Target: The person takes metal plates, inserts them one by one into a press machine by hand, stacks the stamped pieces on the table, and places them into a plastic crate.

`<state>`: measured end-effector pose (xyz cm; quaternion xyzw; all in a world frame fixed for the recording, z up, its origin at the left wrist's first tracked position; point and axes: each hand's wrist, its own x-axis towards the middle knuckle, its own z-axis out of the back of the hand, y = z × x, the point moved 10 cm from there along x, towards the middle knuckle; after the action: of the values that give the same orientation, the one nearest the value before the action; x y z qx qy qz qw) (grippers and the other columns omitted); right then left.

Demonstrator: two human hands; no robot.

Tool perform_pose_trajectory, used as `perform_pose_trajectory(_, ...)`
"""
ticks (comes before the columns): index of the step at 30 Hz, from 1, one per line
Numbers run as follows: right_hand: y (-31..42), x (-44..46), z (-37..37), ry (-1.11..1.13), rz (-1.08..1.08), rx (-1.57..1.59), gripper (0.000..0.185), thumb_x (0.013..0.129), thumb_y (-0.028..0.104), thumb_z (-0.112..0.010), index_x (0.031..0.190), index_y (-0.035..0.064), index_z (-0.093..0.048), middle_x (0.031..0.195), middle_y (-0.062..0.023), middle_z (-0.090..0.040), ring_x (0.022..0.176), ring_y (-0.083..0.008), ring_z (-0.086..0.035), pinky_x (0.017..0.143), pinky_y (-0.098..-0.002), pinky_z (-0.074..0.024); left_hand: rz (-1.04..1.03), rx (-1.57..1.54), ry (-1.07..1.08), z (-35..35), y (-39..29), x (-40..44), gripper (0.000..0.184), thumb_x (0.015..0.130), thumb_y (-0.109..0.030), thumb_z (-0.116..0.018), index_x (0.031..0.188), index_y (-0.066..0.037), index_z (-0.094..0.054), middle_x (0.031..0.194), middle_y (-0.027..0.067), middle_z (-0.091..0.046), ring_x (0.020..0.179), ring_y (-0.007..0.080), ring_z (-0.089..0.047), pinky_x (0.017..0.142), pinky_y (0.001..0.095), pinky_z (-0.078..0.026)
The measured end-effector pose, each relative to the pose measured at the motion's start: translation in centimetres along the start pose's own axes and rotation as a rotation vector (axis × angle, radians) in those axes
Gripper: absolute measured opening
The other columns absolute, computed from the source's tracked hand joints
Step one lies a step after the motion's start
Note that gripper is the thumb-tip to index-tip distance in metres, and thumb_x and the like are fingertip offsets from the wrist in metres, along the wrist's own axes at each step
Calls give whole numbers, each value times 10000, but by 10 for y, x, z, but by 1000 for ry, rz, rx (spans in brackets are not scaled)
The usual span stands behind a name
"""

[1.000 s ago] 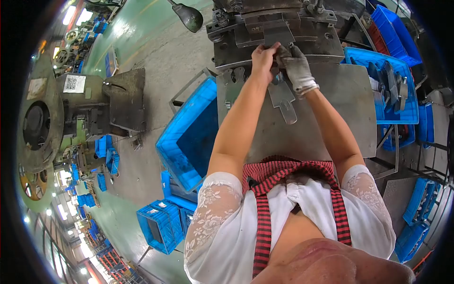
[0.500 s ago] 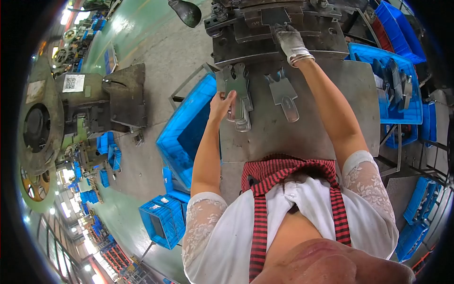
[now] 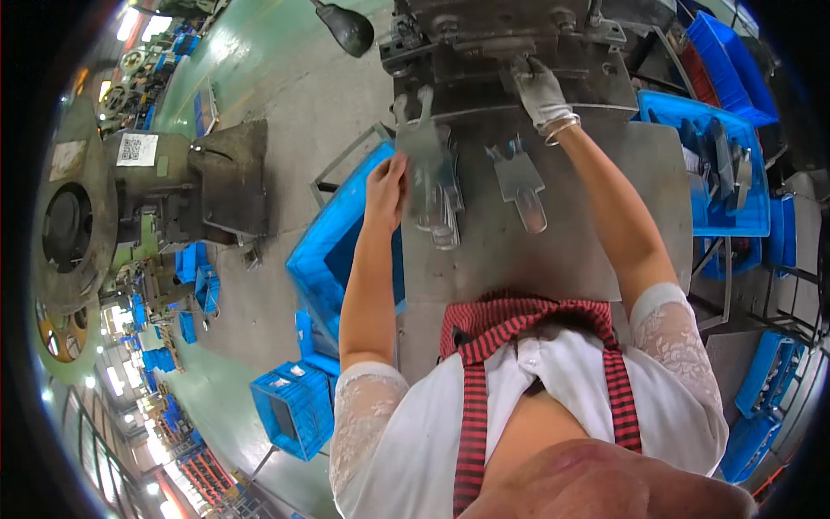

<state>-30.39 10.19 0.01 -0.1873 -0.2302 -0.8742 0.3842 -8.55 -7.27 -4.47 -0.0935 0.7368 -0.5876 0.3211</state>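
Observation:
My bare left hand (image 3: 386, 190) is closed on the edge of a flat metal plate (image 3: 421, 143) with two prongs at its far end. Motion blurs this plate, which lies over a stack of similar metal plates (image 3: 445, 232) on the left of the steel table. My right hand (image 3: 542, 93), in a pale glove, reaches to the front of the press die (image 3: 450, 62). Its fingers are bent together there; what they hold, if anything, cannot be made out. A single pronged metal plate (image 3: 520, 180) with a rounded tongue lies between my hands.
A large blue bin (image 3: 316, 246) stands left of the steel table (image 3: 622, 208). On the right, a blue crate (image 3: 735, 225) holds several metal parts. A dark rounded lamp-like object (image 3: 346, 30) hangs near the press, and another machine (image 3: 233, 177) stands farther left.
My left hand has shifted slightly left, and the top plate has moved away from me over the stack. My right hand has drawn back slightly, and the plate seen at the die is no longer distinct.

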Motion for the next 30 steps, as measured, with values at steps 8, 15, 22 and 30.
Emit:
perform_pose_trajectory(8,32,-169,11,340,-548,754,217,826,226,-475,927,42,-531,810,-124,-573,696,-178,-538,621,-286,-439,-66,-62,314,-143,-13,31,161,779,-191,-572,704,-55,-527,589,-12,-487,472,75,-432,424,217,-352)
perform_pose_trajectory(15,-14,-128,59,-56,-593,587,288,831,302,-424,875,51,-557,790,-172,-577,751,-335,-544,673,-416,-424,-103,-67,220,-192,-27,91,213,754,-163,-587,588,-59,-503,524,-7,-468,410,84,-408,391,224,-335)
perform_pose_trajectory(22,-25,-21,-12,-26,-536,654,267,772,129,-398,972,37,-548,957,-123,-567,898,-269,-524,793,-316,-408,-191,192,37,-177,-36,120,223,732,-239,-620,716,-22,-573,700,45,-575,634,158,-552,517,302,-432)
perform_pose_trajectory(30,6,-10,2,-44,-118,-65,275,739,65,-395,967,52,-548,956,-117,-567,887,-248,-534,786,-317,-425,-335,1542,-73,-32,-29,43,584,656,-523,-574,930,-8,-540,977,184,-546,880,318,-537,705,376,-432)
